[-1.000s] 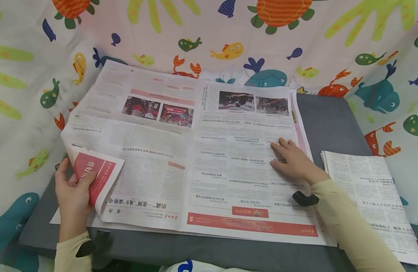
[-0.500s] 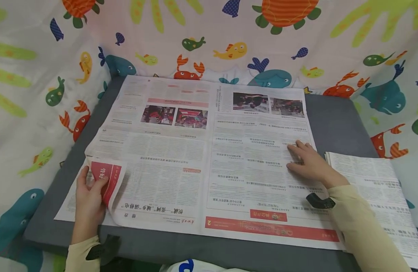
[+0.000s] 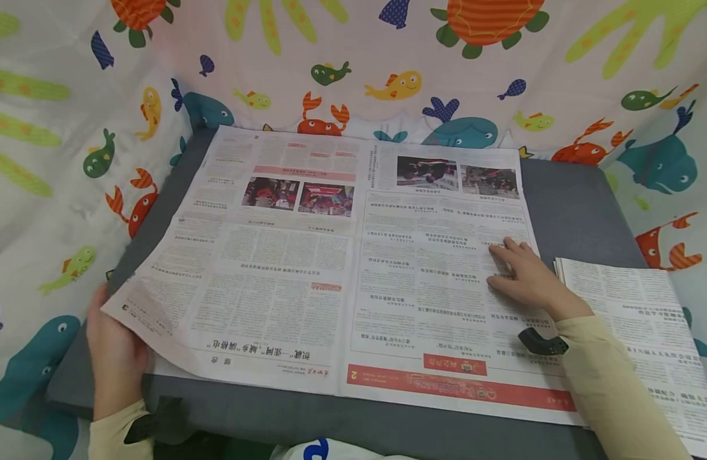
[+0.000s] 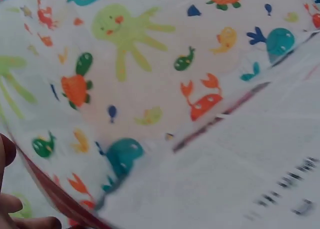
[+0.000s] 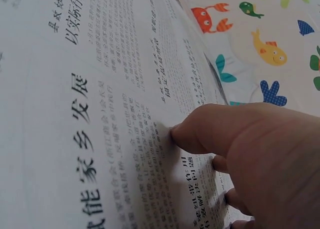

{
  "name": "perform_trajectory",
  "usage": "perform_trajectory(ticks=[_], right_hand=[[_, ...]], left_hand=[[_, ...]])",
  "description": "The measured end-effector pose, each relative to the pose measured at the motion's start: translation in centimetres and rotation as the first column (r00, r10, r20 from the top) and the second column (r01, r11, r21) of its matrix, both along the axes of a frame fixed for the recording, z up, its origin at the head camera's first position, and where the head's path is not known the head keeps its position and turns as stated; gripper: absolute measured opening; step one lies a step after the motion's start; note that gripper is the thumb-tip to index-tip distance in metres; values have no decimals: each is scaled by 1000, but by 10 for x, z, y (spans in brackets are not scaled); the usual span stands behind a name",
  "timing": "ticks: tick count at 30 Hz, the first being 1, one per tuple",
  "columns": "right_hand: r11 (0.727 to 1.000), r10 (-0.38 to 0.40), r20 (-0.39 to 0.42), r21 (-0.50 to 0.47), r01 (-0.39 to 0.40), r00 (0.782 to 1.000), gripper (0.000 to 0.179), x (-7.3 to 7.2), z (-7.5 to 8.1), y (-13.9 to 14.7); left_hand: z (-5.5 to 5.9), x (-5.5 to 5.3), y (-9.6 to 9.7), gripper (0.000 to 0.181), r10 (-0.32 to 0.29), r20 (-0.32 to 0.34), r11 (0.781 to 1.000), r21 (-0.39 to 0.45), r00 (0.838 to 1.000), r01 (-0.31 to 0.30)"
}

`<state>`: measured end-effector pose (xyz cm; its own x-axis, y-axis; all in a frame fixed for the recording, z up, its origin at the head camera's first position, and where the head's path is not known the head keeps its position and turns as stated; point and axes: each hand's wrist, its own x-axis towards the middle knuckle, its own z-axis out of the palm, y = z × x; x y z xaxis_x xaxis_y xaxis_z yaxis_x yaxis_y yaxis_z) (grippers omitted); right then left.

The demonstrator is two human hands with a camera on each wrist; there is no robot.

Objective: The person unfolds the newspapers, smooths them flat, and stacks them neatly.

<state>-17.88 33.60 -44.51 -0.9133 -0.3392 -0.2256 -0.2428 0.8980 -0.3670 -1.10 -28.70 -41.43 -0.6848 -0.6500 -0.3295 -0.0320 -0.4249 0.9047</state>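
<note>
A large newspaper point(image 3: 284, 255) lies spread flat, its print upside down in the head view. Its near left corner curls up, showing a page numbered 3. My left hand point(image 3: 114, 351) is at that corner, partly hidden behind the raised page. In the left wrist view, loosely extended fingers point(image 4: 35, 223) show just outside the page's reddish edge. On the right-hand page rests my right hand point(image 3: 525, 278), its fingers spread. The right wrist view has the thumb point(image 5: 200, 129) touching the print.
A grey table point(image 3: 577, 198) lies under the paper. Another stack of newspaper point(image 3: 635, 326) sits at the right. A curtain point(image 3: 261, 64) printed with sea animals hangs behind and at both sides. White printed fabric point(image 3: 342, 450) shows at the near edge.
The folded-over corner with the red print has been turned back outward, and my left hand has shifted left with it. The newspaper has settled flatter and rightward; my right hand remains on it.
</note>
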Motion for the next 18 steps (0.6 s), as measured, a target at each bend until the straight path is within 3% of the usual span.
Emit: perform_trajectory(ticks=[2,4,6,8,9,10,12,13,15,17,18], right_hand=[[1000,1,1,-2,-1,1000,78,0,1,0],[1000,1,0,-5,-1,1000,78,-1,3,0],[1000,3,-2,-5,-3,1000,79,-1,4,1],[1000,1,-4,1,-1,1000,79,-1,4,2],[1000,1,-7,4,-1,1000,79,-1,4,3],[1000,1,-7,7,-1,1000,79,-1,4,3],[1000,1,-6,7,-1,1000,78,-1,3,4],[1000,3,-3,6,-3,1000,78,0,3,3],[1000,7,1,2,-7,1000,78,0,1,3],[1000,8,6,-3,-8,1000,78,0,-1,2],[1000,9,6,-3,-9,1000,78,0,-2,2]], left_hand=[[13,0,-2,58,37,11,996,-86,999,-36],[29,-2,-2,56,66,47,975,-216,997,-55],[45,-7,4,56,79,108,907,-420,991,-27],[61,-13,15,57,73,178,800,-599,981,49],[67,-17,23,58,50,198,722,-684,979,101],[73,-23,31,59,12,224,629,-759,975,166],[81,-37,48,61,-114,264,424,-859,958,287],[84,-46,58,62,-194,294,323,-882,936,344],[84,-66,78,64,-344,375,121,-892,861,436],[78,-88,99,66,-428,503,-40,-841,751,540],[72,-99,110,67,-444,564,-105,-805,696,584]])
